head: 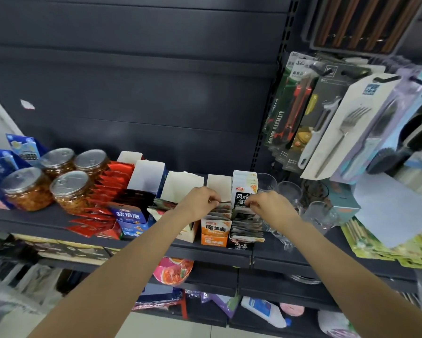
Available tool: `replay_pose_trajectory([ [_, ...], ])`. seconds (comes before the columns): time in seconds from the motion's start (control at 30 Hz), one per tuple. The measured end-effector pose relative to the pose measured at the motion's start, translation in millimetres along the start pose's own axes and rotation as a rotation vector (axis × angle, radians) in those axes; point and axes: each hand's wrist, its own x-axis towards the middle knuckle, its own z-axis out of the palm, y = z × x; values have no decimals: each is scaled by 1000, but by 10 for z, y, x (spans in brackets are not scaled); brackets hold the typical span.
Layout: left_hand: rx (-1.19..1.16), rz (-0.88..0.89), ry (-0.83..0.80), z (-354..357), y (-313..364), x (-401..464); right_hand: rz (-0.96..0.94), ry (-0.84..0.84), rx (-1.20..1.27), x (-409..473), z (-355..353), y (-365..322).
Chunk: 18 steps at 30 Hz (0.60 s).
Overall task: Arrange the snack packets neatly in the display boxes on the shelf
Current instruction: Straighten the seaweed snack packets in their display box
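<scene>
Several open display boxes stand in a row on the dark shelf (34, 223). My left hand (200, 201) pinches the tops of the packets in the orange box (214, 236) near its rear end. My right hand (268, 203) pinches a black-and-white packet (241, 198) standing upright at the back of the black box (241, 245), which holds a row of dark packets (247, 228). Left of my forearm are a white box (188, 236), a blue box (131, 219) and loose red packets (95, 225) spilling toward the shelf's front edge.
Four jars (69, 191) with metal lids stand at the left. Clear glasses (288, 191) crowd right beside the black box. Carded utensils (332, 128) hang at the upper right. Green packets (388, 250) lie at the far right; lower shelves hold more goods.
</scene>
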Motion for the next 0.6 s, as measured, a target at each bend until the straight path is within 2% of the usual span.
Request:
replay_pose_trajectory([
  [0.07, 1, -9, -10, -8, 7, 14, -18, 18, -103, 17, 1, -20],
  [0.13, 2, -19, -19, -19, 19, 31, -21, 19, -101, 29, 2, -26],
  [0.2, -14, -25, -23, -41, 34, 40, 3, 62, -16, 30, -51, -22],
  [0.3, -56, -30, -16, -75, 53, 32, 26, 225, 180, 2, -209, 29],
  [0.43, -161, 9, 23, -164, 146, 18, 25, 408, 302, -102, -551, 88],
  [0.53, -393, 18, -2, -281, 282, -4, 27, 523, 402, -192, -800, 66],
  [0.6, -605, -76, -27, -353, 358, -11, 52, 602, 483, -235, -909, 39],
])
